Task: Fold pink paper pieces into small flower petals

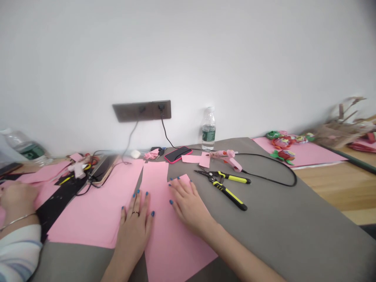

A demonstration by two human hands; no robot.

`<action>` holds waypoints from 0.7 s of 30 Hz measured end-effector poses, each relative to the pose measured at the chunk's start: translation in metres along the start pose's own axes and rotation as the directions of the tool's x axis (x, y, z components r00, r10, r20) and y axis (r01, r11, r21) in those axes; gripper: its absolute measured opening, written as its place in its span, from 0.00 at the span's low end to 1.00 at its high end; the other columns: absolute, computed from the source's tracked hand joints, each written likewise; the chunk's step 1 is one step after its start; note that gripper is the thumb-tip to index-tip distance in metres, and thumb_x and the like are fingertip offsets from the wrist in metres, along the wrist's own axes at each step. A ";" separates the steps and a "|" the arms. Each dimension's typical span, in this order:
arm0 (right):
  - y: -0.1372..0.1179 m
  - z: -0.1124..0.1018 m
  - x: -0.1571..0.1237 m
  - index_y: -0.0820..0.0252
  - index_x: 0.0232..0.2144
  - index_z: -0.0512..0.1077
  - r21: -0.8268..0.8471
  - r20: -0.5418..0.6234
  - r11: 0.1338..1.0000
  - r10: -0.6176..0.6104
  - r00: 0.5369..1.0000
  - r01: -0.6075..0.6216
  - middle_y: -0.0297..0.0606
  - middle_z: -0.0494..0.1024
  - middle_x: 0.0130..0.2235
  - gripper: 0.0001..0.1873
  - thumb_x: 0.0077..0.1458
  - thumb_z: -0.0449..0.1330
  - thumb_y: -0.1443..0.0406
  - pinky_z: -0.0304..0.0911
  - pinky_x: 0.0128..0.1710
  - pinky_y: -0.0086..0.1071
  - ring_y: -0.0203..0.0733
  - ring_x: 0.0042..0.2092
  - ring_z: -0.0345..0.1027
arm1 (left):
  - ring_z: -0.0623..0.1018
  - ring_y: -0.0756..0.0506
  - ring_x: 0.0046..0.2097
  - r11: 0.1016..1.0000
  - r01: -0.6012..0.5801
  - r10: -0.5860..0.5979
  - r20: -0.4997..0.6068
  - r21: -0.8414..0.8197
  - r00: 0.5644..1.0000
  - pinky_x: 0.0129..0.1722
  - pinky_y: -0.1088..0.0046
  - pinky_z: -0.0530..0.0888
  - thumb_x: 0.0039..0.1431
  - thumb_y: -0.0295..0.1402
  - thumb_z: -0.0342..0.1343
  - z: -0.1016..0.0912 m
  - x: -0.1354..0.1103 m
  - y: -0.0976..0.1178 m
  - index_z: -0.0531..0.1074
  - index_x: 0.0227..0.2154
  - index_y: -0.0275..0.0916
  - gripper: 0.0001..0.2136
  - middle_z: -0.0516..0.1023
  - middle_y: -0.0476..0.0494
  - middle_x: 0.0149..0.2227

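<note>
A long sheet of pink paper (170,243) lies on the grey table cover in front of me. My left hand (135,219) rests flat across its left edge, fingers stretched out, a ring on one finger. On the sheet's right side lies my right hand (185,199), palm down with the fingers slightly spread. Left of it spreads a stack of larger pink sheets (91,219). Pliers (223,182) with black and yellow handles lie open to the right of my right hand. Behind them is a pink glue gun (227,158), its nozzle by small pink paper pieces (190,158).
A water bottle (208,131) stands against the wall beyond a pink-cased phone (178,154). The glue gun's black cord (279,158) loops rightward. Paper flowers (283,147) sit on pink paper at the back right. At the left edge is another person's hand (19,199).
</note>
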State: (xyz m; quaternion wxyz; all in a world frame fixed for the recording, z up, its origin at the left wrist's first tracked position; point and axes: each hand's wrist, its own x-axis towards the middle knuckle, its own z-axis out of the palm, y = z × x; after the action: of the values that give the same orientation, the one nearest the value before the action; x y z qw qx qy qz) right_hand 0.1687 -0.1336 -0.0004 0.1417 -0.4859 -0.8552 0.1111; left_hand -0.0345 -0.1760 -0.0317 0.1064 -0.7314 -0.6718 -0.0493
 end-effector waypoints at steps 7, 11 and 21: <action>-0.007 0.025 0.016 0.64 0.68 0.49 0.040 0.067 0.996 -0.080 0.995 0.078 0.41 0.48 0.70 0.33 0.67 0.43 0.53 0.42 0.66 0.56 0.53 0.70 0.40 | 0.61 0.35 0.67 0.998 -0.008 0.005 0.050 0.063 0.999 0.59 0.44 0.63 0.67 0.34 0.40 -0.005 0.001 0.002 0.58 0.65 0.39 0.24 0.56 0.35 0.68; 0.015 0.015 0.007 0.65 0.67 0.53 -0.029 0.036 0.994 0.106 0.994 -0.105 0.44 0.51 0.69 0.32 0.67 0.45 0.54 0.44 0.66 0.57 0.55 0.70 0.41 | 0.60 0.35 0.67 0.998 -0.016 0.011 0.081 0.061 0.997 0.59 0.43 0.62 0.67 0.33 0.38 -0.008 0.003 0.001 0.58 0.65 0.40 0.24 0.55 0.35 0.68; 0.051 0.003 -0.013 0.67 0.66 0.54 0.066 -0.061 0.986 0.159 0.985 -0.155 0.49 0.53 0.68 0.31 0.64 0.48 0.61 0.45 0.66 0.55 0.55 0.69 0.45 | 0.58 0.34 0.67 0.966 0.076 -0.056 0.089 -0.246 0.994 0.62 0.42 0.57 0.65 0.36 0.37 0.006 0.003 -0.014 0.56 0.65 0.28 0.29 0.57 0.29 0.67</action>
State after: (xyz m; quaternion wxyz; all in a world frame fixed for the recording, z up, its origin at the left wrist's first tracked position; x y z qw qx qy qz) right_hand 0.2148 -0.1188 -0.0212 0.1753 -0.5508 -0.8053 0.1317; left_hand -0.0485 -0.1709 -0.0355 -0.0156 -0.7176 -0.6880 -0.1069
